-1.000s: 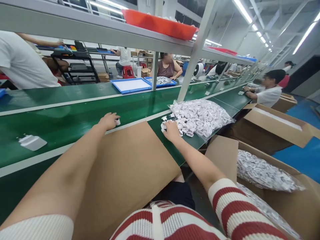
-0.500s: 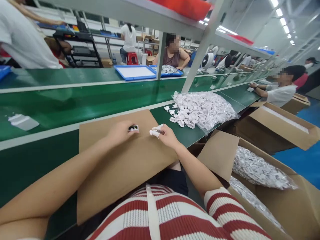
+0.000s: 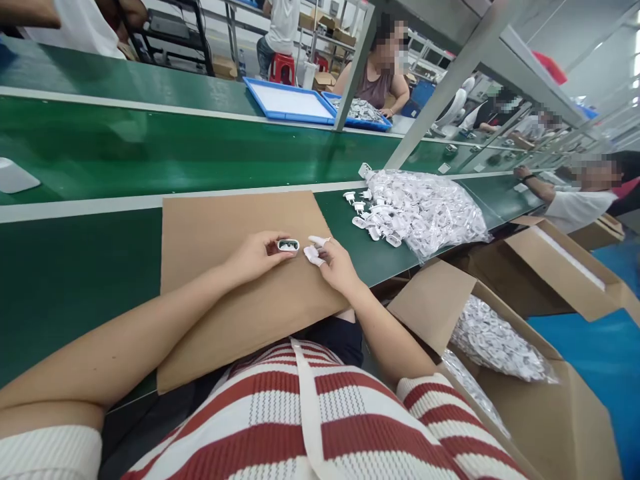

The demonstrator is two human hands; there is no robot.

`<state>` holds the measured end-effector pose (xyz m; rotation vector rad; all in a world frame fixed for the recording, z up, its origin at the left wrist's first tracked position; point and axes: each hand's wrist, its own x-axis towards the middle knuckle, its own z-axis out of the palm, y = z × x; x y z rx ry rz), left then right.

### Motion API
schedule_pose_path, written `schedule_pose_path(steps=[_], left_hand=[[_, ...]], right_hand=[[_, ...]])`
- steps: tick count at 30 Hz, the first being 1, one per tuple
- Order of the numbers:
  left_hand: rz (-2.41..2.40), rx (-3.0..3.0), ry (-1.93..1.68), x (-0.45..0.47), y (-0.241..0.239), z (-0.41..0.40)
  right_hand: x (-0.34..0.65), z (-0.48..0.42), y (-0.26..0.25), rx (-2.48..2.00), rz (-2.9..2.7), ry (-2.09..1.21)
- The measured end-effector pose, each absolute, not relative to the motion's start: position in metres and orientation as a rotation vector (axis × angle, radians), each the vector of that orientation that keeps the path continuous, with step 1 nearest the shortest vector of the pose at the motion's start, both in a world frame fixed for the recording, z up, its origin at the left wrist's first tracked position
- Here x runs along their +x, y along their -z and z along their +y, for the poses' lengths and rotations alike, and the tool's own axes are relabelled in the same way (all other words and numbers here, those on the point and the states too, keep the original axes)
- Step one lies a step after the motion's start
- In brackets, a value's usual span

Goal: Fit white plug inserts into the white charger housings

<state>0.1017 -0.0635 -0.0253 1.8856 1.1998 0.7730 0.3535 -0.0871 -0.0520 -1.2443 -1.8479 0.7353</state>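
My left hand (image 3: pixel 255 257) is closed around a small white oval casing (image 3: pixel 289 246). Its end faces me, showing a dark green rim and white shapes inside. Just to the right, my right hand (image 3: pixel 337 263) has white covers on thumb and forefinger. Its fingertips pinch what looks like a small white plastic piece (image 3: pixel 311 254), partly lost against the covers. A narrow gap separates it from the casing. Both hands are above a flat cardboard sheet (image 3: pixel 225 220) that spans the bench edge and my lap.
A clear bag of white plastic parts (image 3: pixel 425 207) lies on the green bench at right, several pieces spilling out. Open cartons (image 3: pixel 435 300) with bagged parts stand lower right. A white part (image 3: pixel 17 176) sits on the belt at left. Blue trays (image 3: pixel 293 101) and co-workers are beyond.
Both hands have drawn closer together, and the casing has turned its opening more towards me. The camera view has tilted down and shifted.
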Motion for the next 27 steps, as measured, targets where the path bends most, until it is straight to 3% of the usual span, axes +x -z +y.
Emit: schedule_pose_path(steps=[3, 6, 12, 19, 27], left_hand=[[1.191, 1.86, -0.787, 0.101, 0.029, -0.065], [1.183, 1.811, -0.815, 0.1, 0.033, -0.066], [1.063, 1.849, -0.863, 0.1, 0.034, -0.067], [1.015, 1.836, -0.872, 0.099, 0.032, -0.068], [1.014, 1.84, -0.87, 0.099, 0.03, -0.069]], right_hand=[[0.344, -0.084, 0.058, -1.291, -1.574, -0.908], [0.336, -0.084, 0.047, -1.299, -1.471, -0.856], [0.313, -0.086, 0.013, -1.154, -1.884, -0.531], [0.299, -0.086, 0.001, -1.31, -2.28, -0.247], [0.3, -0.084, 0.0, -1.279, -2.303, -0.23]])
